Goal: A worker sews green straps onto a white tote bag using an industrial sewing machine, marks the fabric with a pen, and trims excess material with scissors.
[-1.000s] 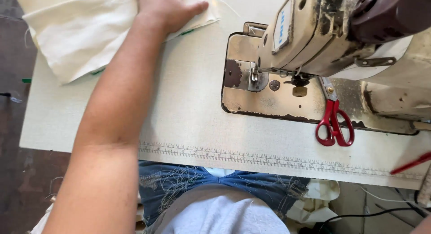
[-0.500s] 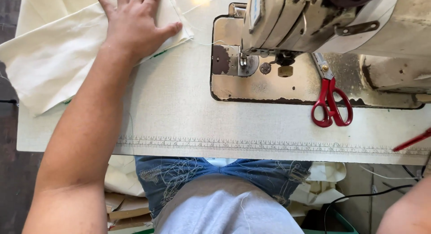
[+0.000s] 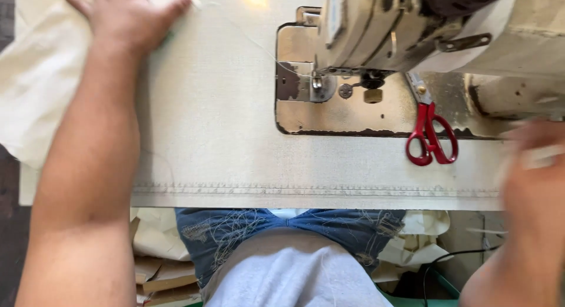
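- The left hand [image 3: 126, 18] lay flat, palm down, fingers spread and released, at the far left of the tabletop [image 3: 223, 160], pressing on the pale cream cloth [image 3: 35, 83] there; the bare forearm ran straight back toward the body.
- The right hand [image 3: 538, 166] came in at the right edge, blurred; I cannot tell whether it was released, clenched or grasping anything.
- The cloth, one piece as far as could be seen, was a soft woven fabric, lying partly on the tabletop's left end and hanging past its left edge.
- One sewing machine [image 3: 400, 24] stood at the upper right, its body off-white and worn, over a scuffed, shiny metal bed plate [image 3: 347, 110] with dark chipped edges.
- One pair of red-handled scissors [image 3: 429, 136] lay on the plate's near right edge, blades pointing away, near the right hand but apart from it.
- One thin pale thread [image 3: 253, 42] ran from beside the left hand toward the needle area.
- The tabletop was covered in a coarse beige weave, with a stitched line [image 3: 318, 190] along its near edge.
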